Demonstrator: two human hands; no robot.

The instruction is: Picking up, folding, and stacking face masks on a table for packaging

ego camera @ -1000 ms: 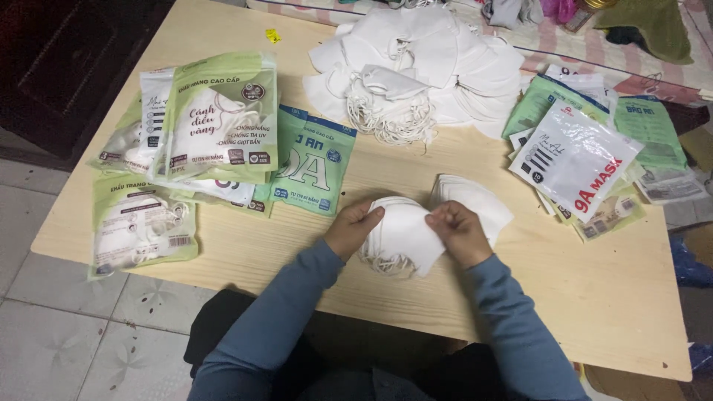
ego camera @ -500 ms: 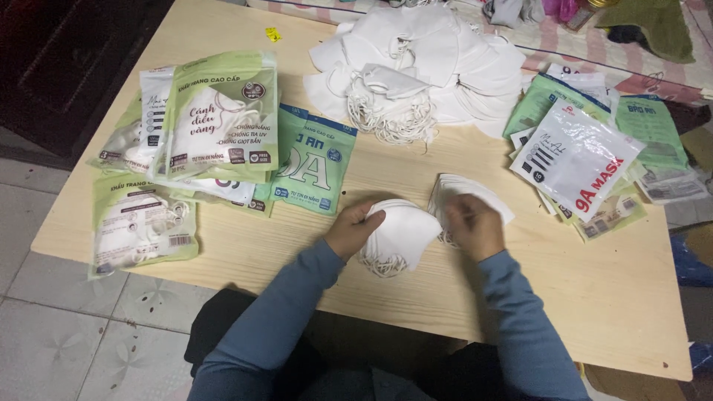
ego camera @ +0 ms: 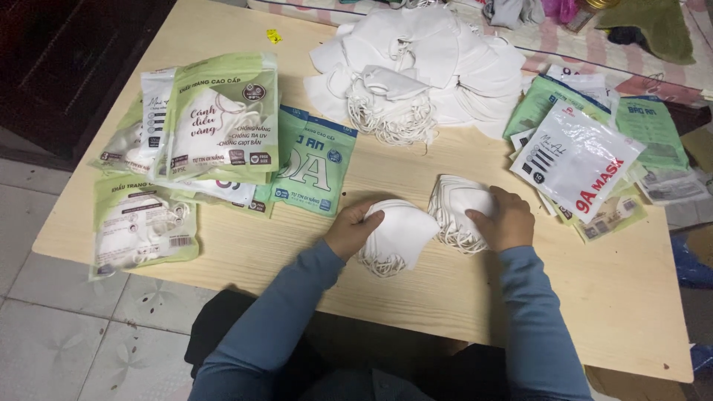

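My left hand point(ego camera: 350, 227) grips the left edge of a small stack of folded white face masks point(ego camera: 397, 236) lying on the wooden table point(ego camera: 609, 297). A second stack of white masks point(ego camera: 454, 208) lies just to the right of it, and my right hand point(ego camera: 505, 219) rests on it with fingers curled over its right side. Both arms wear blue-grey sleeves. Ear loops hang out under each stack.
A large heap of loose white masks point(ego camera: 423, 67) lies at the back middle. Green and white mask packets point(ego camera: 215, 119) are piled at the left, with one packet point(ego camera: 141, 226) near the front left edge. More packets point(ego camera: 579, 160) lie at the right. Tiled floor point(ego camera: 67, 341) shows below left.
My right hand has left the near stack and moved right onto the second stack. My left hand stays on the near stack, which now lies flatter on the table.
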